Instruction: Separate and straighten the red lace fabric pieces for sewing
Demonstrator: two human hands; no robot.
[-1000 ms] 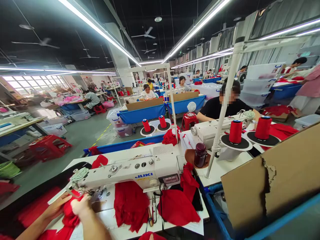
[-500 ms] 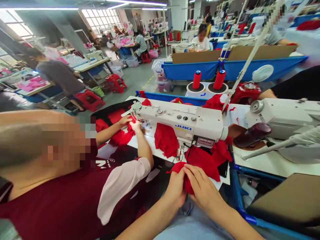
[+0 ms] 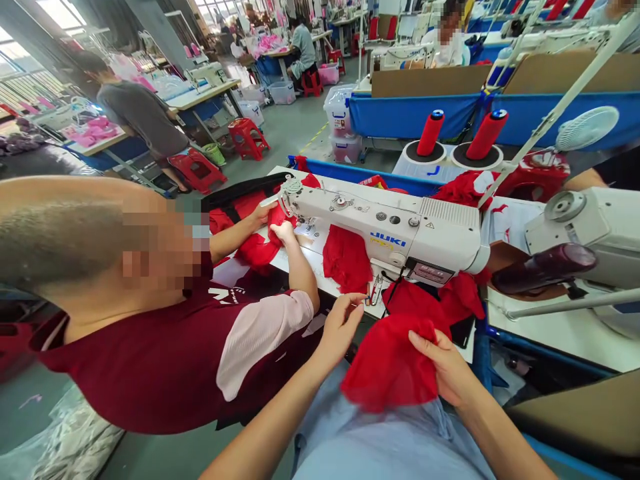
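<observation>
My right hand pinches a piece of red fabric between thumb and fingers; the cloth hangs spread over my lap. My left hand reaches to the table's front edge, thumb and forefinger drawn together at a small slim item too small to name. Just beside those fingertips lie metal thread snips. Behind them stands a white sewing machine, with a bunched red cloth under its arm and more red fabric to the right.
At my left a co-worker in a maroon shirt holds red cloth by the machine's needle end. Red thread cones stand behind the machine. A second machine and a cardboard sheet are on the right.
My hands, together on the red fabric before, are now apart. The left has let go and moved forward to the table edge; the right keeps the cloth, now spread out. The view has shifted.
</observation>
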